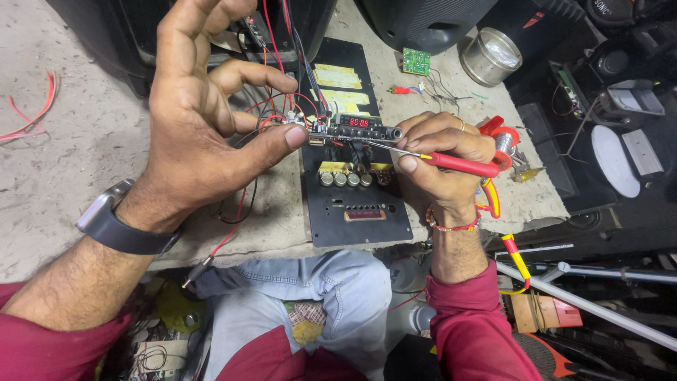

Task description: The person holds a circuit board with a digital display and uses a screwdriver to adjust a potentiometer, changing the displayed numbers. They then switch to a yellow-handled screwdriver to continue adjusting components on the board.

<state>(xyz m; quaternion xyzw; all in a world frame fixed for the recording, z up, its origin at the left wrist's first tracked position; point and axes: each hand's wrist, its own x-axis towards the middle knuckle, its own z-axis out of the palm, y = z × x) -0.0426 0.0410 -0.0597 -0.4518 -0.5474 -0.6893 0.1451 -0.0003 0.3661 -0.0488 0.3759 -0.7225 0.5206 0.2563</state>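
the left hand point(201, 134) pinches the wired end of a small display module point(352, 127), its red digits lit, just above a black panel point(356, 212) on the bench. the right hand point(441, 159) is closed around a red-handled screwdriver point(451, 164), tip at the module. yellow tape strips point(338, 77) lie farther up the panel, partly hidden by wires. beyond sit a small green circuit board point(417, 61) and a metal tin point(491, 56).

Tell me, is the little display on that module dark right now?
No: the small display on the module held between the left hand and the right hand glows with red digits.
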